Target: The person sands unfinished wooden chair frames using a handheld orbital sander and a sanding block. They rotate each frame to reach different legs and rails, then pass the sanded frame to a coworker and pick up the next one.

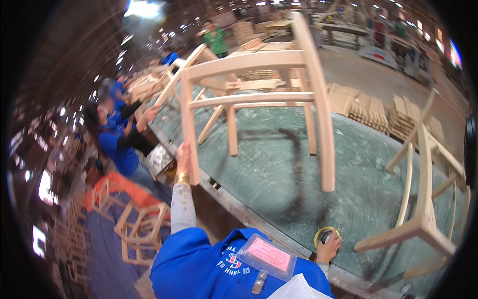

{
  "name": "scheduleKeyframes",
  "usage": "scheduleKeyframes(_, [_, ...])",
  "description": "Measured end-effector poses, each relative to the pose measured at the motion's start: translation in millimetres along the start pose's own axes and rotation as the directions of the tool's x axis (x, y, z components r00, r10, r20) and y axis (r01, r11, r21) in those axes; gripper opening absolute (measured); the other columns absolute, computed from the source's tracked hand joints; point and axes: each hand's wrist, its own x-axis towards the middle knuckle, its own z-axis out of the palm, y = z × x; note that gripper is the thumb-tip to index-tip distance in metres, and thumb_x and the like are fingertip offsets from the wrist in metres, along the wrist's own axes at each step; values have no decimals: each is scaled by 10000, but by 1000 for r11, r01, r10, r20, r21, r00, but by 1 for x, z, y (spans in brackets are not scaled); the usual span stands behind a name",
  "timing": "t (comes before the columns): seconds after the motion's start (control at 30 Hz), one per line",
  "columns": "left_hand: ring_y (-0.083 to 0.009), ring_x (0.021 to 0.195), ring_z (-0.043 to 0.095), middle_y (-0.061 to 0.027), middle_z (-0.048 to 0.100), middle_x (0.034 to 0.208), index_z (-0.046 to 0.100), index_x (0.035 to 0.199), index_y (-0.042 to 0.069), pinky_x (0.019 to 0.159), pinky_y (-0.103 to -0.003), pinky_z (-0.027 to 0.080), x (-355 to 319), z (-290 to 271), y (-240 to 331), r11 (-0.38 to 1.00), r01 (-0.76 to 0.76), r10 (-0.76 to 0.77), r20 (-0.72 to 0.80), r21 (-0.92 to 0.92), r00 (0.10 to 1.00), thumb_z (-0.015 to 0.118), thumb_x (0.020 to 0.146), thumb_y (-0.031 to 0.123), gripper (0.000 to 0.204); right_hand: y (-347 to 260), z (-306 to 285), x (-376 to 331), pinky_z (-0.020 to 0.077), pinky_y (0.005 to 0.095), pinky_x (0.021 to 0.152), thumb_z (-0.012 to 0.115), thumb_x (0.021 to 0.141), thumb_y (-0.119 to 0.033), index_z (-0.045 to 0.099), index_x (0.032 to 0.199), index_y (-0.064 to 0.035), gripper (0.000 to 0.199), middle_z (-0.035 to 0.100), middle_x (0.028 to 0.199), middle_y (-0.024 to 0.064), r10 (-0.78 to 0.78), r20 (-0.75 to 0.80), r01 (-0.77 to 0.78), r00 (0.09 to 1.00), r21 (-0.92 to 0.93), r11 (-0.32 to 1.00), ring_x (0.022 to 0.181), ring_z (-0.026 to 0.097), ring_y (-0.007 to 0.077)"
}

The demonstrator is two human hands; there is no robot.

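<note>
A pale wooden chair frame (249, 61) stands on the green tabletop, its legs and crossbars bare. My left hand (183, 158) is wrapped round the near left leg of this frame, low down. On the table near its front edge, my right hand (329, 246) is closed on a round yellow-rimmed, dark-centred object (324, 235); its exact kind is hard to make out. That hand is apart from the frame, to the right of and below its near right leg.
The green worktable (249, 164) has a metal front edge. Another wooden chair frame (423, 219) lies tilted at the right. Stacked wooden parts (366, 112) lie beyond. Co-workers in blue (122, 144) handle frames at the left; more chair frames (142, 226) stand on the floor.
</note>
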Motion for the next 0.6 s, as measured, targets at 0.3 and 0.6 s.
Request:
scheduleKeyframes(0.3, [-165,636,610,-85,579,773,417,1241,39,555,-309,530,4,1,17,940,267,-206,270,-212,941,578,853,470,602,-59,-40,53,288,427,1032,657,797,-187,367,1325,9,634,375,1348,220,-248,-338,362,908,332,871,1251,365,366])
scheduleKeyframes(0.6, [-172,551,599,-106,582,725,369,1256,57,522,-301,512,-8,-9,-3,882,360,-194,462,-304,865,642,817,432,639,-215,-61,125,445,372,840,686,799,-246,492,1225,-27,516,598,1101,168,-274,-396,426,877,372,825,988,591,264])
